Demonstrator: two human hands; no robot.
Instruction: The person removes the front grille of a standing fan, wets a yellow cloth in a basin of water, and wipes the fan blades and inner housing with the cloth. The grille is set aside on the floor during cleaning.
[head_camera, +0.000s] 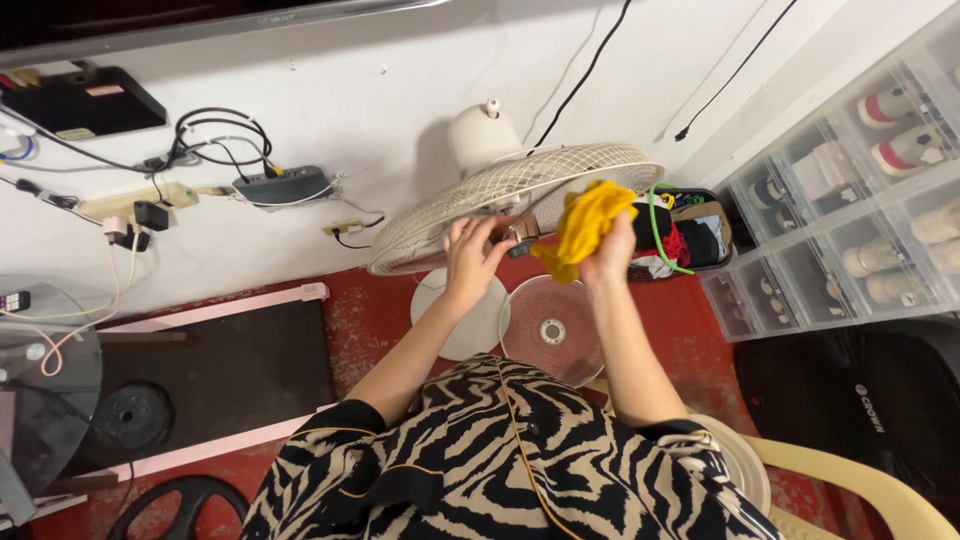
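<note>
Yellow cloth (583, 228) bunched in right hand (612, 255); left hand (470, 255) fingers (478, 232) curled on fan (510, 195).

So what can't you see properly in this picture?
- Head view: the left hand covers the fan hub.
- The right hand is partly wrapped in the yellow cloth.
- The clear drawers run off the right edge.
- The things in the dark basket are too small to tell.

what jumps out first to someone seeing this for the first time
A bright yellow cloth, bunched in the right hand, stands out at the centre against the white wall. Just beside it the left hand reaches into the rear grille of a cream pedestal fan, whose detached front grille lies below on the red floor. At right, clear stacked shoe boxes hold pairs of shoes.
</note>
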